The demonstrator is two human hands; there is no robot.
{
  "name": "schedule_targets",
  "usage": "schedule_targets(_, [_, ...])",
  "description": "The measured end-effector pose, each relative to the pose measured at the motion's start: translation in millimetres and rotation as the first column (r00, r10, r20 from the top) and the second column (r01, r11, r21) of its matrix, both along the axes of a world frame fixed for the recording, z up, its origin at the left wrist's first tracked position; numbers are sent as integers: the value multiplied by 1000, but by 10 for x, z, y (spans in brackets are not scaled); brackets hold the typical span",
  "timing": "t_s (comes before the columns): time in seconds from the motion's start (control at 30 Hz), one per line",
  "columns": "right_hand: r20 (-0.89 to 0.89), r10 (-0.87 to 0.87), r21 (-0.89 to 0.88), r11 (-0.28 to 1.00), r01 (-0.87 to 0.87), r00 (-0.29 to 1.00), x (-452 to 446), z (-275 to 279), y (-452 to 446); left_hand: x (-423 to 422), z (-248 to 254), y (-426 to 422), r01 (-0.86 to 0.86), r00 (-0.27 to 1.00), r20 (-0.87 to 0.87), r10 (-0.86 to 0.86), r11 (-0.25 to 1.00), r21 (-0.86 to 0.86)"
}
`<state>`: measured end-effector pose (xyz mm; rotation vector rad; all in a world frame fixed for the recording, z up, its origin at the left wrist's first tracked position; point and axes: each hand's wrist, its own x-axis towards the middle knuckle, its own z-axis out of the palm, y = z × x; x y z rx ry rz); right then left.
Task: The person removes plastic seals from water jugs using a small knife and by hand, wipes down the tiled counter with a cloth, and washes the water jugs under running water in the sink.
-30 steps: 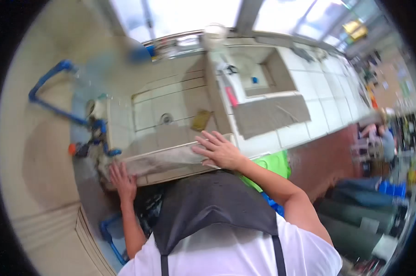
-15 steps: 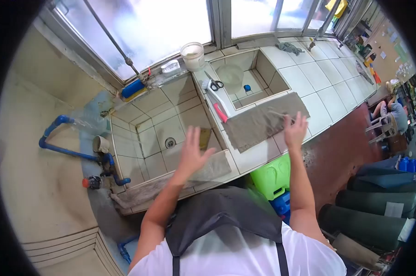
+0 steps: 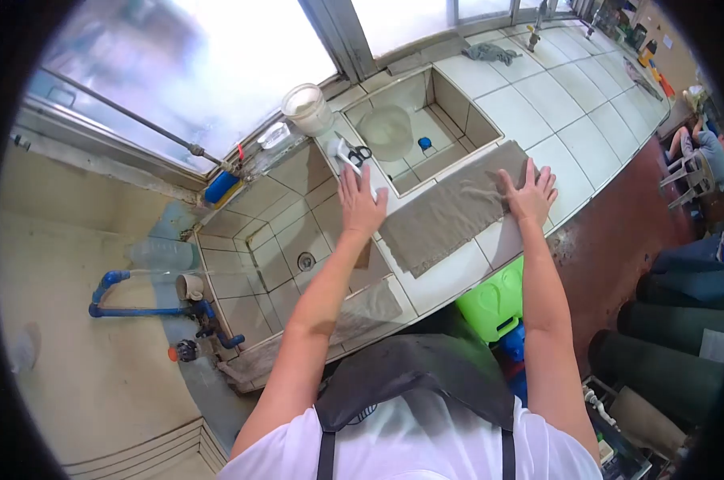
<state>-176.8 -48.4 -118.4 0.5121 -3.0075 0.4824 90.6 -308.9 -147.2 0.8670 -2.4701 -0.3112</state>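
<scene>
My left hand (image 3: 362,204) reaches over the tiled divider between the two sinks, fingers spread. Beneath its fingertips lies a white brush (image 3: 346,155), its pink handle hidden by the hand; whether they touch I cannot tell. Black-handled scissors (image 3: 359,156) rest beside the brush, just beyond my fingers. At the right end of a flat grey cloth (image 3: 450,214), my right hand (image 3: 531,196) is spread out, thumb over the cloth's edge and the other fingers above the white tiles. Neither hand holds anything.
A large tiled sink (image 3: 286,228) lies left, a smaller one (image 3: 458,120) behind the cloth. A white bucket (image 3: 307,110) stands by the window. Another cloth (image 3: 362,314) covers the front ledge. A green jerrycan (image 3: 490,304) stands below; a seated person (image 3: 702,152) is far right.
My left hand has moved forward and right, from over the large sink to the brush. The right hand has shifted slightly forward and right along the cloth's end. The view has turned.
</scene>
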Motion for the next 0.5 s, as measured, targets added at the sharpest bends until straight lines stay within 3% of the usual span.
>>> schedule_targets(0.13, [-6, -10, -16, 1000, 10, 1000, -21, -19, 6, -3, 74, -221, 11, 1000, 24, -10, 999, -43])
schedule_targets(0.2, [-101, -16, -58, 998, 10, 995, -21, -86, -5, -37, 172, -119, -9, 999, 46, 12, 998, -62])
schedule_targets(0.23, [-238, 21, -50, 998, -34, 971, -16, -103, -16, -54, 240, 0, 39, 999, 11, -37, 991, -125])
schedule_targets(0.27, [-237, 22, -45, 998, -33, 971, -30, -103, -1, -42, 305, 129, 80, 996, -19, -85, 979, -190])
schedule_targets(0.3, [-200, 121, -33, 991, -130, 972, -36, -54, -4, -26, 442, 296, 241, 970, 0, -241, 968, -68])
schedule_targets(0.37, [-164, 234, -26, 970, -241, 958, -87, 2, -62, -31, 567, 736, 413, 899, 163, -406, 911, -9])
schedule_targets(0.43, [-116, 289, 125, 953, -275, 950, -209, 8, -104, -65, 476, 1093, 439, 879, 190, -438, 898, 40])
schedule_targets(0.5, [-123, 345, 116, 936, -332, 931, -296, -3, -195, -107, 436, 1227, 464, 856, 211, -473, 881, 90])
